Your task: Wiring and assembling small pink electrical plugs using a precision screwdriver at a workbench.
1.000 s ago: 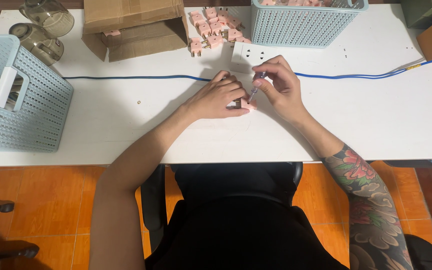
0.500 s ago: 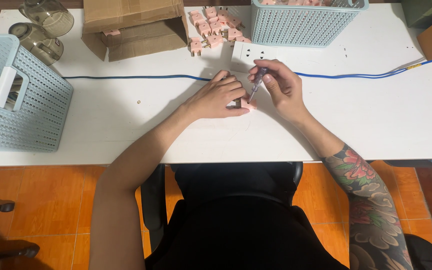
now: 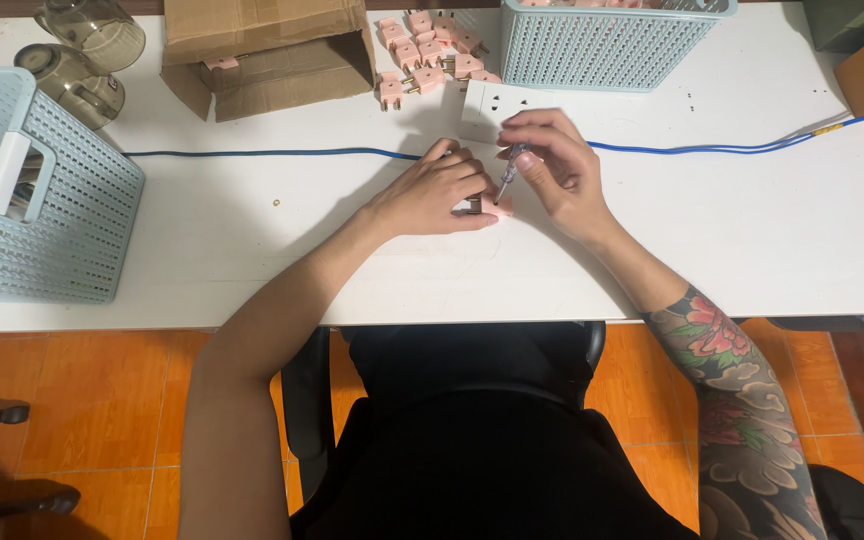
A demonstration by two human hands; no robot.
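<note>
Head view: my left hand (image 3: pixel 430 195) pins the pink plug (image 3: pixel 493 207) to the white table (image 3: pixel 752 230); my right hand (image 3: pixel 557 170) pinches the small screwdriver (image 3: pixel 508 184), tip slanting down-left onto it.

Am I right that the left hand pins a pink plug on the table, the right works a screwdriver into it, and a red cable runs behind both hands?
Not quite: the cable is blue, not red, as the head view shows. The rest holds: the left hand pins the pink plug on the table and the right hand works the screwdriver into it.
</note>
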